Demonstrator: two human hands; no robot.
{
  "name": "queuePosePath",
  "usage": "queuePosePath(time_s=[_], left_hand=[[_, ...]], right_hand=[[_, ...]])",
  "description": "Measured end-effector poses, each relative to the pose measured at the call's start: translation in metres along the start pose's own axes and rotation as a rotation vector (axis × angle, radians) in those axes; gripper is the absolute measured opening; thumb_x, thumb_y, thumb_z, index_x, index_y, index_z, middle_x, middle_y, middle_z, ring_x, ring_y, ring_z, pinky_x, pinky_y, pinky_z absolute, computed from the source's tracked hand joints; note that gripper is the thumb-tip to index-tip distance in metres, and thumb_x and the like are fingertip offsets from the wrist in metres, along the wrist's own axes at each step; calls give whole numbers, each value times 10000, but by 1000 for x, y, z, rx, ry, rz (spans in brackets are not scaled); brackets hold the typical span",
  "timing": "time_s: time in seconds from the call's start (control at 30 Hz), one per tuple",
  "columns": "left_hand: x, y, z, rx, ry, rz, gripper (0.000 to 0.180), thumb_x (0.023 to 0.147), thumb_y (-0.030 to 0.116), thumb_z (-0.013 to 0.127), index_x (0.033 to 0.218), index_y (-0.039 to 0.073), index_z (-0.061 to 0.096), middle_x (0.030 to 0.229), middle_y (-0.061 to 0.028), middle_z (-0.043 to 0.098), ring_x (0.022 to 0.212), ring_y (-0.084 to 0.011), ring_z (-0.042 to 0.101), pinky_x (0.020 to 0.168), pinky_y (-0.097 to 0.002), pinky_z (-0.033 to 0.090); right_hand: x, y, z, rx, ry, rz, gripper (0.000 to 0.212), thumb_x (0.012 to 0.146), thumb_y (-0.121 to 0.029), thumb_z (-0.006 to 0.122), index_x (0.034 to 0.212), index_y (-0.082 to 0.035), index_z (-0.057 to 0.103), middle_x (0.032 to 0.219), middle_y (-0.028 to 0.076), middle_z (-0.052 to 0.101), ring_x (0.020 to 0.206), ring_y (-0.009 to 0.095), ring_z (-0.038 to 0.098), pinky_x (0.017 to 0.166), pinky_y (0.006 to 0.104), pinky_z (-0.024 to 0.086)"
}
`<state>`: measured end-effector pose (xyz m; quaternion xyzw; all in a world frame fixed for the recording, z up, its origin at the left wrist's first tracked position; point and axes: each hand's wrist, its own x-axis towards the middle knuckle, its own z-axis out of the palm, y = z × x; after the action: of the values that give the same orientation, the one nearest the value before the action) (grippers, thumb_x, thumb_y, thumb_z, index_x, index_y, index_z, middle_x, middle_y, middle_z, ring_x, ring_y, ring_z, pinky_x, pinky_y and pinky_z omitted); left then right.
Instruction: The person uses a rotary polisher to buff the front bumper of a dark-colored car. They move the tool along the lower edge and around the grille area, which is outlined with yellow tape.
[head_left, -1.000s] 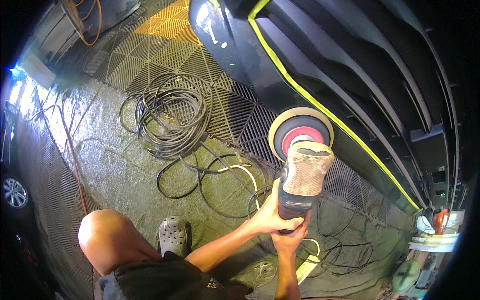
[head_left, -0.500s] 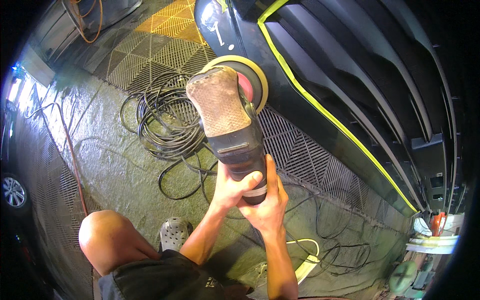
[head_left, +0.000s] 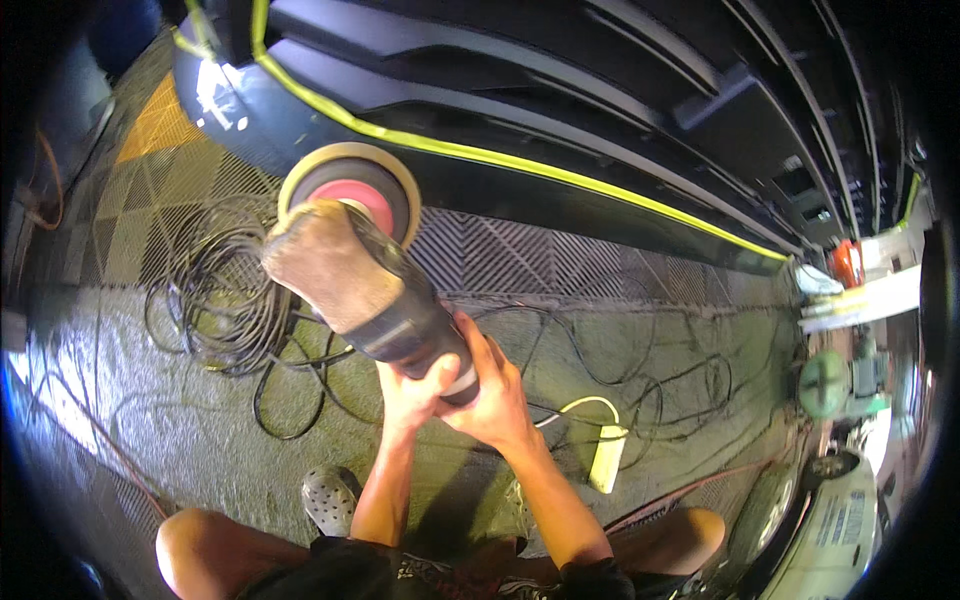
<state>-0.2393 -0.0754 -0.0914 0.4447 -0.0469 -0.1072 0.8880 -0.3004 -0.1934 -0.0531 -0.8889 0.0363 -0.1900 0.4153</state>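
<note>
Both my hands are closed round the rear handle of a black and tan polisher [head_left: 335,268], held out in front of me. My left hand [head_left: 410,397] wraps its left side with the thumb on top. My right hand [head_left: 497,402] grips the right side, fingers stretched along the handle. At the far end is a round yellow foam pad [head_left: 402,172] with a dark ring and a pink centre. It overlaps the lower edge of a glossy dark car bumper [head_left: 265,135]; whether they touch I cannot tell. Yellow-green masking tape [head_left: 480,155] runs along the bumper.
A coil of black cable [head_left: 215,300] lies on the wet floor at left. A yellow power strip [head_left: 606,460] sits right of my arms, among loose cords. Farther right are a round green object [head_left: 822,384] and a white car [head_left: 830,535]. My knees frame the lower edge.
The view has turned, so the bumper and its tape now run more nearly across the top. The polisher has shifted left and slightly down in view, with both hands still gripping it.
</note>
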Motion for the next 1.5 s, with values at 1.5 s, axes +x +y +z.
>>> queuePosePath(time_s=[1.5], left_hand=[[20, 52, -42, 26, 52, 85, 731, 836, 199, 945, 1446, 3, 591, 1292, -129, 737, 1155, -255, 731, 1022, -426, 595]], right_hand=[[21, -42, 58, 5, 21, 4, 1123, 665, -286, 987, 1641, -75, 472, 1120, 235, 710, 946, 448, 761, 802, 525, 646]])
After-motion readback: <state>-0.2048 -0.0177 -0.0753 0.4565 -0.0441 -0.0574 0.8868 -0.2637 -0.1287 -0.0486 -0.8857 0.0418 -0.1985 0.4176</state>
